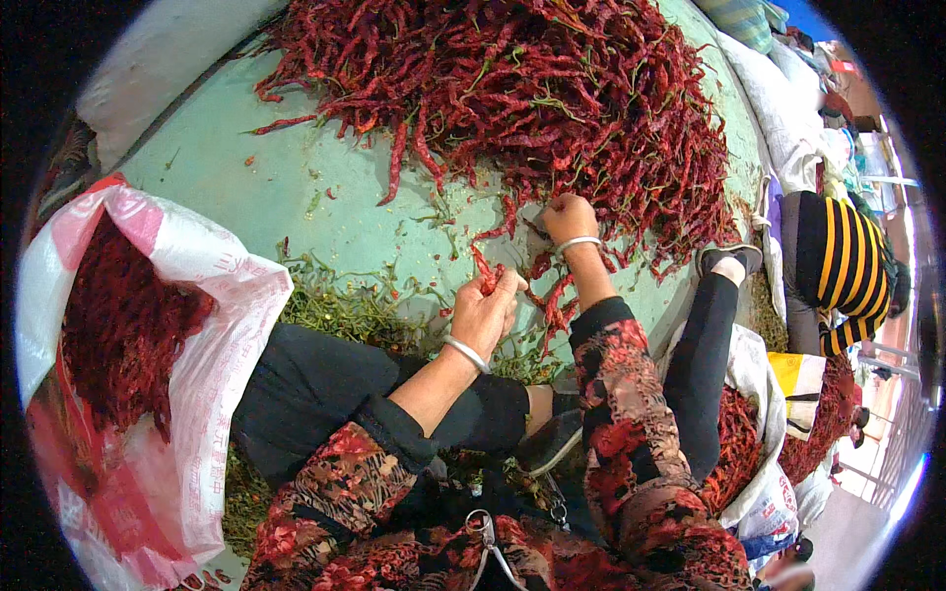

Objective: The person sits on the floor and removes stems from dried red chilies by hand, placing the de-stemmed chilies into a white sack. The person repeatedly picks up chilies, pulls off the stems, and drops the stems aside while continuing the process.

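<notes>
My left hand (484, 314), a metal bangle at its wrist, is closed around a dried red chili pepper (483, 272) that sticks out past the thumb. Farther forward, my right hand (570, 219) is at the near edge of a large heap of dried red chilies (502, 89). Its fingers are curled and seen from the back, so what they hold is hidden. Between and below my hands, a few loose chilies (556, 306) lie on the green sheet (222, 170). Green chili stems (347, 303) are piled close to my legs.
On the left stands an open woven plastic sack (251, 288) with dark red chilies (126, 318) inside. Another sack (776, 443) with chilies stands right of my leg. A person in a striped top (850, 258) is at the right, near white sacks (768, 96).
</notes>
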The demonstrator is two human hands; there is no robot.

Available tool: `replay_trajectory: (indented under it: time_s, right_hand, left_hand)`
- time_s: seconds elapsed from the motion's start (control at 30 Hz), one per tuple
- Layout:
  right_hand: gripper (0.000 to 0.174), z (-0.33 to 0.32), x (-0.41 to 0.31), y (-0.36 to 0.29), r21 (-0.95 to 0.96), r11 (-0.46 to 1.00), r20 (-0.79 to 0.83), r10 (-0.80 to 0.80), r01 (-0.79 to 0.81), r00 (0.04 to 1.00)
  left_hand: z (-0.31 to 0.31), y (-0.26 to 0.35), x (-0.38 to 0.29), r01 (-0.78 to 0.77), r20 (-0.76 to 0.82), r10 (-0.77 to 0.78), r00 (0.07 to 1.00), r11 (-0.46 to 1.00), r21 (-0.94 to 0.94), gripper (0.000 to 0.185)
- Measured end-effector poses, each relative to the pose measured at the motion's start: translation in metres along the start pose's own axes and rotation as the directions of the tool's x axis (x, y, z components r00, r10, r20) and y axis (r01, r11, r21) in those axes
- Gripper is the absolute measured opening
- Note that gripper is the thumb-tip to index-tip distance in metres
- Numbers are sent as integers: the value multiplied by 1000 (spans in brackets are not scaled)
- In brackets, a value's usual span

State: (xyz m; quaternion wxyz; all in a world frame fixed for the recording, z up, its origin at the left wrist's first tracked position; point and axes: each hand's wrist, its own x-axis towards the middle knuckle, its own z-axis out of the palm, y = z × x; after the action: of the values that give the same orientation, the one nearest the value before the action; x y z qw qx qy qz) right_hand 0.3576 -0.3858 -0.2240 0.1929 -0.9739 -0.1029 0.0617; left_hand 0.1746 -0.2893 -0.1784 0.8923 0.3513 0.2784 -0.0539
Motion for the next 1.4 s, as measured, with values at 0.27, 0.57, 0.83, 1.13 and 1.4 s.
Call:
replay_trajectory:
  time_s: [0.27,0.57,0.83,1.13,1.4]
  right_hand:
    - [8,-59,-111,14,868,360,369,-3,-343,930]
    - [21,-48,-199,17,650,759,182,-194,30,964]
    - [29,-65,-172,47,221,953,124,-238,207,963]
    - [30,-10,-76,5,178,983,42,-42,34,998]
    - [10,-69,-132,18,917,195,363,-47,-348,930]
  left_hand:
    - [-2,-7,-1,0,23,-3,1000,994,112,22]
    - [12,-19,-31,-387,174,346,922,798,463,17]
    - [26,-22,-47,-179,225,58,973,804,567,15]
    - [-1,-4,0,-90,-130,72,989,986,-141,18]
    - [3,-14,-6,-74,110,81,991,995,-70,18]
